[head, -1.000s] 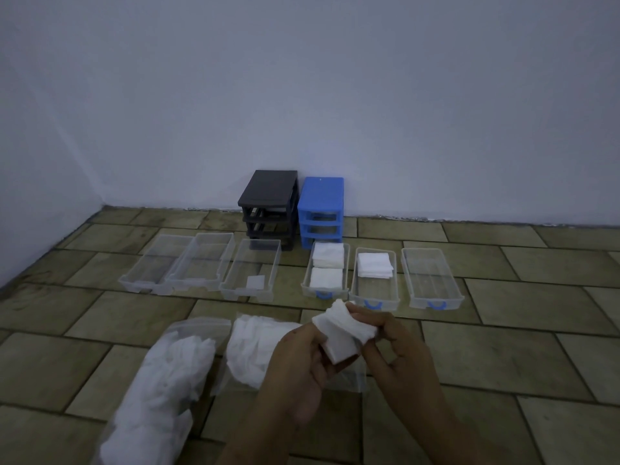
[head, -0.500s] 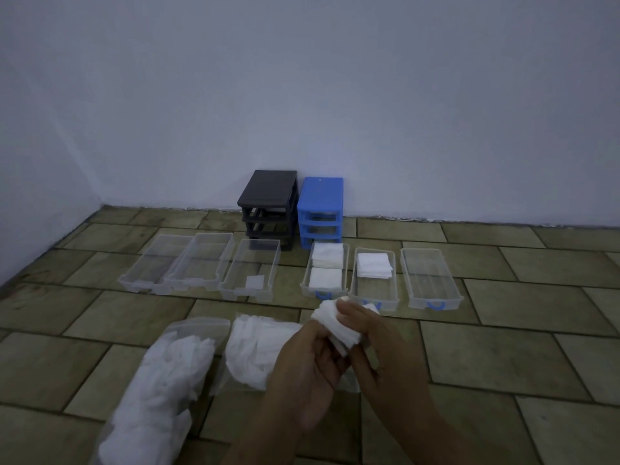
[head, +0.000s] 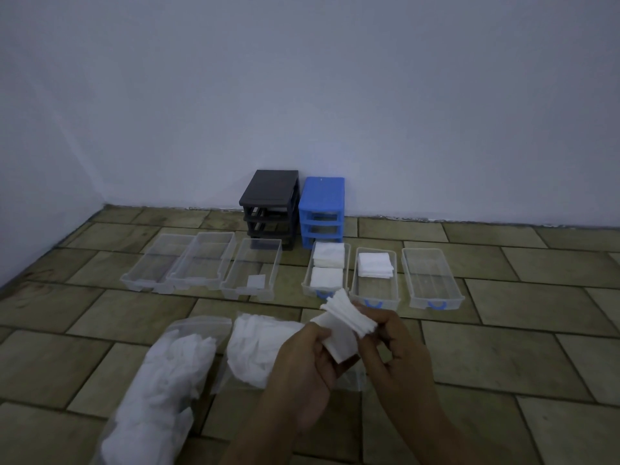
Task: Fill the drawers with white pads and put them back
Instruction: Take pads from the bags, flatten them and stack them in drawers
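white pads [head: 347,322], see-through bags [head: 188,333] stuffed with white, clear drawers [head: 258,266] on the left, clear ones with blue handles [head: 432,280] on the right, black rack [head: 270,204], blue rack [head: 322,209], olive-brown tiled floor [head: 503,347], pale bluish wall [head: 302,95]

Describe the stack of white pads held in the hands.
The stack of white pads is a small bundle of thin, soft-looking squares, fanned at the top edge. The left hand and right hand pinch it from either side, above the tiled floor, in front of the blue-handled drawers.
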